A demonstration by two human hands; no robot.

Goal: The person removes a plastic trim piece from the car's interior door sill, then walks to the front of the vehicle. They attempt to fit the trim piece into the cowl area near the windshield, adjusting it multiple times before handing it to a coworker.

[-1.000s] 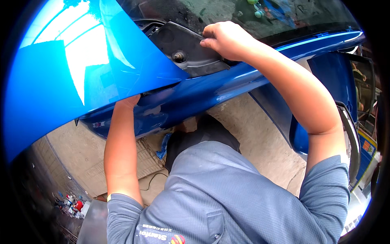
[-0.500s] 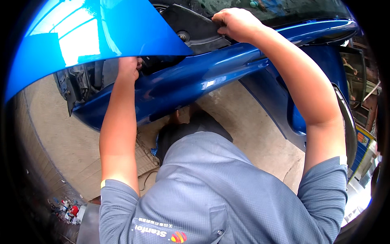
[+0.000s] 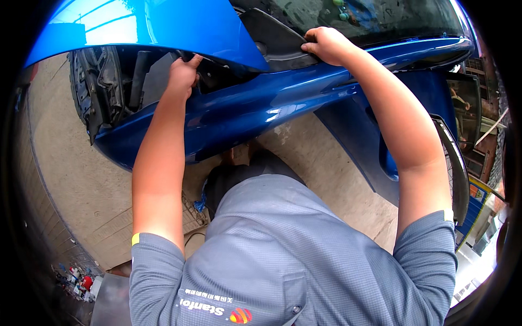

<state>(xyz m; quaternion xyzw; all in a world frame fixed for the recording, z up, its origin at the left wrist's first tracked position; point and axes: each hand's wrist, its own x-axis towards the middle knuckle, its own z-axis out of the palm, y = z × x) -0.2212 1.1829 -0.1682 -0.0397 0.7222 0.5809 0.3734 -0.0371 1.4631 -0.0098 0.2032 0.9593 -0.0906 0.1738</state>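
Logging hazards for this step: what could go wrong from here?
1. The raised, glossy bright-blue hood could drop and pinch the bare left hand at its edge.
2. The thin black plastic panel might bend if the bare right hand presses on its end.
3. The hood's corner could scuff the glossy dark-blue fender just beside it.

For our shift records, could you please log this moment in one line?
left hand: at edge of open blue hood | right hand: at end of black panel | blue fender: below hands in view
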